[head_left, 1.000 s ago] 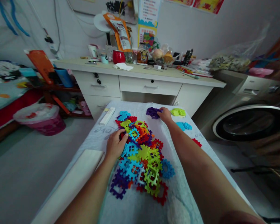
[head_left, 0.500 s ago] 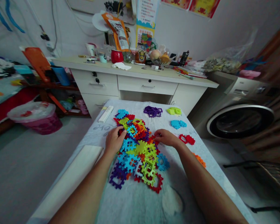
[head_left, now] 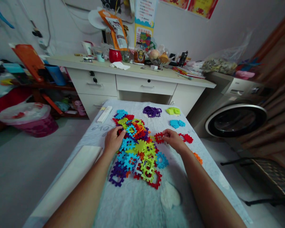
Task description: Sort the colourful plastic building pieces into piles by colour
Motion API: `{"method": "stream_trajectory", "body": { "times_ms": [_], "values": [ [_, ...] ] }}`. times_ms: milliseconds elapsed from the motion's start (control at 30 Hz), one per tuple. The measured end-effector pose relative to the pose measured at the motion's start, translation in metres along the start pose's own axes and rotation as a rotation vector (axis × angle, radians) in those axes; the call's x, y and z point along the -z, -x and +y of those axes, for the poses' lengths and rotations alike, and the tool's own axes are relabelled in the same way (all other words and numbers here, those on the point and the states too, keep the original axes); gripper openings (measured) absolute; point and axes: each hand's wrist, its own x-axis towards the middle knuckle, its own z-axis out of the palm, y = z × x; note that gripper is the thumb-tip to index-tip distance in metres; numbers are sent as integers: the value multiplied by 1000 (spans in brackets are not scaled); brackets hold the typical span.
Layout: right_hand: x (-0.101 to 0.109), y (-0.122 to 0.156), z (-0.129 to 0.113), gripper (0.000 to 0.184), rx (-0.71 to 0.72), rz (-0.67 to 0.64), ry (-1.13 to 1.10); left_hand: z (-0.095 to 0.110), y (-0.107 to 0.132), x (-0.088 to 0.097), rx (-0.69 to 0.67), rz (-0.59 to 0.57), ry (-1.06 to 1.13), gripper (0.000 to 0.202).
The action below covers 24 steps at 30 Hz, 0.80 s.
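Observation:
A mixed heap of plastic interlocking building pieces (head_left: pixel 140 146) lies along the middle of the cloth-covered table. My right hand (head_left: pixel 173 139) pinches a red building piece (head_left: pixel 159 137) with a window grid, just right of the heap. At the heap's left edge, my left hand (head_left: pixel 113 140) has its fingers curled in against dark pieces; what they grip is hidden. Sorted by colour beyond and right of the heap are purple pieces (head_left: pixel 152 111), lime green pieces (head_left: pixel 173 110), blue pieces (head_left: pixel 177 123), red pieces (head_left: pixel 187 138) and orange pieces (head_left: pixel 198 157).
A long white box (head_left: pixel 68 180) runs along the table's left side, with a small white strip (head_left: pixel 104 114) farther back. Behind stands a white desk (head_left: pixel 147 85) crowded with jars and papers. A washing machine (head_left: pixel 235 107) is at right, a pink bin (head_left: pixel 30 120) at left.
My right hand has drawn the red piece out of the heap and moved it rightward. My left hand stays at the heap's left edge. The whole view has shifted slightly.

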Motion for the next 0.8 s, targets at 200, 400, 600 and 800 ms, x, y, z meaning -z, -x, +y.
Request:
{"method": "stream_trajectory", "body": {
  "times_ms": [200,400,600,800],
  "values": [
    [3,15,7,28,-38,10,-301,-1,0,0,-8,-5,6,43],
    [-6,18,11,39,39,146,254,-3,-1,0,-7,-10,0,45],
    [-14,17,15,70,250,59,575,-3,0,-1,-7,-4,12,44],
    [-12,13,15,65,266,-2,640,-1,-1,0,5,-9,10,43]
  ]
}}
